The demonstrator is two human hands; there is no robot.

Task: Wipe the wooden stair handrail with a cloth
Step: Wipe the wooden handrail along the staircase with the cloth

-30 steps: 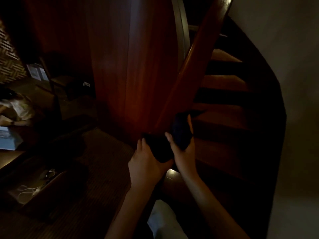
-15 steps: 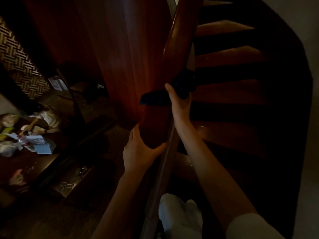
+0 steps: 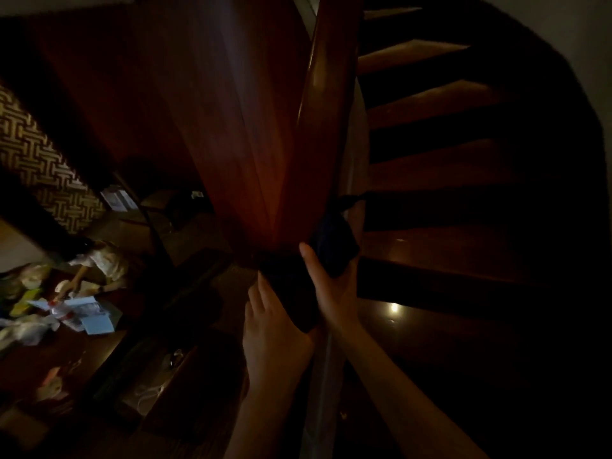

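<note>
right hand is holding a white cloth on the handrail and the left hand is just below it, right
Not white: the head view shows a dark blue cloth. The right hand holds it on the handrail, left hand just below.

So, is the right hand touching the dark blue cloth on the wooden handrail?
Touching. In the head view the right hand curls thumb and fingers round the dark blue cloth, held against the reddish wooden handrail.

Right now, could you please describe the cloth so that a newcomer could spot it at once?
Find the reddish wooden handrail sloping down left of the dark stairs. At its lower end, the right hand and left hand hold the cloth wrapped round it. It is the only dark blue, soft thing against the glossy wood.
</note>
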